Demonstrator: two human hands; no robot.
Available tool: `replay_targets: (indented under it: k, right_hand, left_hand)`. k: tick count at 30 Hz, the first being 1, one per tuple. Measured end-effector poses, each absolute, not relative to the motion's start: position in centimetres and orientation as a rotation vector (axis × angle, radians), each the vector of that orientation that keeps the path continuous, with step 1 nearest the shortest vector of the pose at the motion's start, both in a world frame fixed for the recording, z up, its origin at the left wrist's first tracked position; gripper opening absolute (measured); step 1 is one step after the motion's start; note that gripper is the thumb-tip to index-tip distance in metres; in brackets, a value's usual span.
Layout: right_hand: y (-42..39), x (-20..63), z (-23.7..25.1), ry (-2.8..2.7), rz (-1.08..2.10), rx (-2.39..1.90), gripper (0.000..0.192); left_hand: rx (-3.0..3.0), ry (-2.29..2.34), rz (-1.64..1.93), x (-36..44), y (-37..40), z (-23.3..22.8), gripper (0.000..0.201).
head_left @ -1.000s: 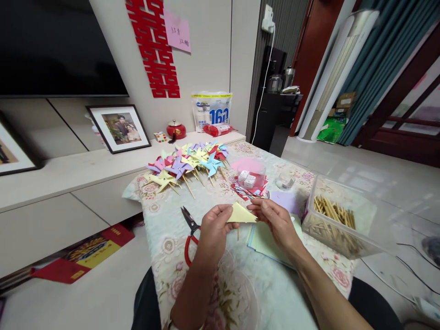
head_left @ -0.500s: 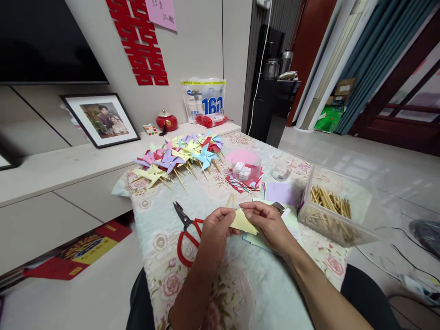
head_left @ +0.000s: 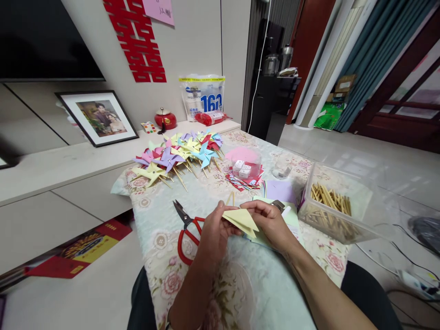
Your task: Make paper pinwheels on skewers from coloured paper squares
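A folded piece of yellow paper [head_left: 242, 220] is held above the table between both hands. My left hand [head_left: 217, 231] supports it from the left, thumb raised and fingers curled beneath. My right hand [head_left: 266, 220] pinches the paper's right side. Red-handled scissors [head_left: 187, 227] lie by my left hand, blades pointing away from me. Under and beside my right hand rests a stack of pale green paper [head_left: 292, 220], with a purple sheet [head_left: 280, 191] behind it. Two short sticks [head_left: 231, 198] lie just beyond my hands.
Several finished paper pinwheels [head_left: 185, 153] lie at the table's back left. A clear plastic box [head_left: 323, 224] with wooden sticks stands at the right. A round clear container [head_left: 246, 166] sits on red patterned paper [head_left: 242, 183]. Behind stands a white cabinet [head_left: 117, 158] with a framed photo [head_left: 99, 118].
The yellow paper has opened out, showing more folded layers. My left thumb has lifted off its face, while my right hand stays nearly in place.
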State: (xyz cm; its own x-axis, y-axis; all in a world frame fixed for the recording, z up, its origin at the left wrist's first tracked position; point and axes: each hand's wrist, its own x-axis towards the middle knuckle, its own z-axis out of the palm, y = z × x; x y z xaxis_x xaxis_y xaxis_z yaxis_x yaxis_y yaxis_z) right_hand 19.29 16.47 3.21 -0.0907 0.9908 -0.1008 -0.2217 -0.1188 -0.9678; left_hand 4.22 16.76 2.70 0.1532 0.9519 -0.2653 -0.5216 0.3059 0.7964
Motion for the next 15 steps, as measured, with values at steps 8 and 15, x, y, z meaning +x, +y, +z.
replay_targets:
  k: [8,15]
  right_hand:
    - [16.76,19.21,2.15,-0.925,1.378,-1.069,0.029]
    - [16.60,19.15,2.40,-0.837,1.397,-1.038,0.035]
  left_hand:
    - [0.659,0.783,1.167,4.10,16.62,3.00,0.046]
    - [0.766,0.701,1.163,4.17,16.24,2.92,0.030]
